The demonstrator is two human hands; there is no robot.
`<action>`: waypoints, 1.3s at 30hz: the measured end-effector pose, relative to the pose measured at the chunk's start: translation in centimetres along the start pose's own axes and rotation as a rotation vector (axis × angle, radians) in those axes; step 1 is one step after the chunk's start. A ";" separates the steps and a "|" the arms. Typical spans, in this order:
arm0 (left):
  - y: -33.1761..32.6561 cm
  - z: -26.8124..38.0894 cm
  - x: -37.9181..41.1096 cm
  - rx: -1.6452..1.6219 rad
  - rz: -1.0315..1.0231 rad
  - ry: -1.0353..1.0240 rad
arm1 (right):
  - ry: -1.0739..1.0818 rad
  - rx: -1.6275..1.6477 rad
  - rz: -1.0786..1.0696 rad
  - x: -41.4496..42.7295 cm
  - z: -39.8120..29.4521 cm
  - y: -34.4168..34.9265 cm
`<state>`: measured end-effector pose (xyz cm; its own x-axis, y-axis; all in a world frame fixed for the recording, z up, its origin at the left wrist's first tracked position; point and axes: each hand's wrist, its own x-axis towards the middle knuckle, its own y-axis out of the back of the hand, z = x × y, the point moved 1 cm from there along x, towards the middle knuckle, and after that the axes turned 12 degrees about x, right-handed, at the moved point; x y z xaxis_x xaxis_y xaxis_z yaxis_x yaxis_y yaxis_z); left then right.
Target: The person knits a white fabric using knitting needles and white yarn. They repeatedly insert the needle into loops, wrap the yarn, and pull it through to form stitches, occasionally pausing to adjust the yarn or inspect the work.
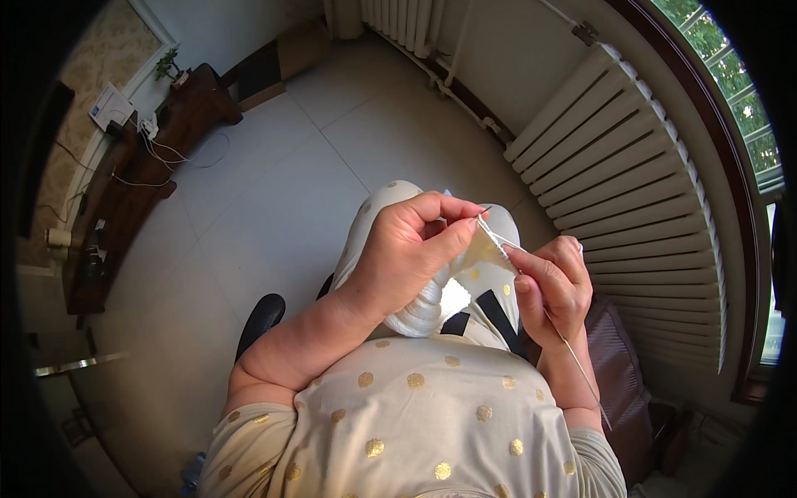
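My left hand (411, 249) pinches the upper corner of a white knitted piece (418, 314) between thumb and index finger. A needle tip (486, 210) pokes out just past these fingertips. Opposite it, my right hand (554, 289) grips a thin knitting needle (579, 366), whose long end slants down past the wrist. A row of stitches (495, 241) runs between the two hands, with a strand of white yarn (507, 241) stretched beside it. The knitting hangs above my lap, its folds partly behind my left hand. Whether tip and long end belong to one needle, I cannot tell.
A white radiator (629, 187) stands close on my right under a window (728, 75). Near my right elbow is a brown padded seat (613, 355). Across the tiled floor (261, 187), a dark wooden cabinet (140, 168) carries cables, and a cardboard box (299, 46) sits by the wall.
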<state>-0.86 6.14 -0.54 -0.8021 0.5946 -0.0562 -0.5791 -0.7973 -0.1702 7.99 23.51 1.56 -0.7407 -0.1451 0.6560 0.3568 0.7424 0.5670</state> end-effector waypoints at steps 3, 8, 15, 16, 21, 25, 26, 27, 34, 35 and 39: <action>-0.1 0.0 0.0 0.083 0.020 -0.044 | -0.010 -0.006 -0.002 0.1 -0.1 0.0; -0.3 0.3 -0.1 0.042 0.019 0.008 | -0.022 -0.056 0.004 0.0 -0.3 0.0; -0.5 0.0 -0.2 -0.001 -0.022 0.046 | -0.081 -0.127 -0.047 0.7 -0.3 -0.2; -0.6 0.1 -0.3 0.022 -0.025 0.036 | -0.115 -0.148 -0.075 1.0 -0.3 -0.1; -1.1 -0.3 -0.4 0.171 -0.015 -0.105 | -0.206 0.160 -0.216 2.6 1.7 -0.2; -1.1 -0.5 -0.4 0.201 0.018 -0.219 | -0.131 0.310 -0.214 4.0 2.4 -1.0; -1.0 -0.4 -0.4 0.217 0.026 -0.238 | -0.085 0.243 -0.140 3.9 2.3 -1.0; -0.9 -0.4 -0.4 0.232 0.043 -0.258 | -0.035 0.182 -0.071 3.7 2.2 -1.1; -0.4 0.2 -0.3 0.154 0.093 -0.144 | 0.045 -0.081 0.004 1.0 1.9 0.0; -0.5 0.0 -0.2 0.126 0.088 -0.138 | 0.043 -0.098 -0.001 1.0 1.8 0.1; -0.6 -0.8 0.0 0.070 0.060 -0.122 | 0.003 -0.113 -0.051 1.7 1.5 0.0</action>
<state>-0.36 6.70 -1.17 -0.8447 0.5322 0.0565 -0.5352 -0.8387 -0.1005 5.89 24.18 1.92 -0.7577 -0.1828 0.6265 0.3811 0.6554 0.6521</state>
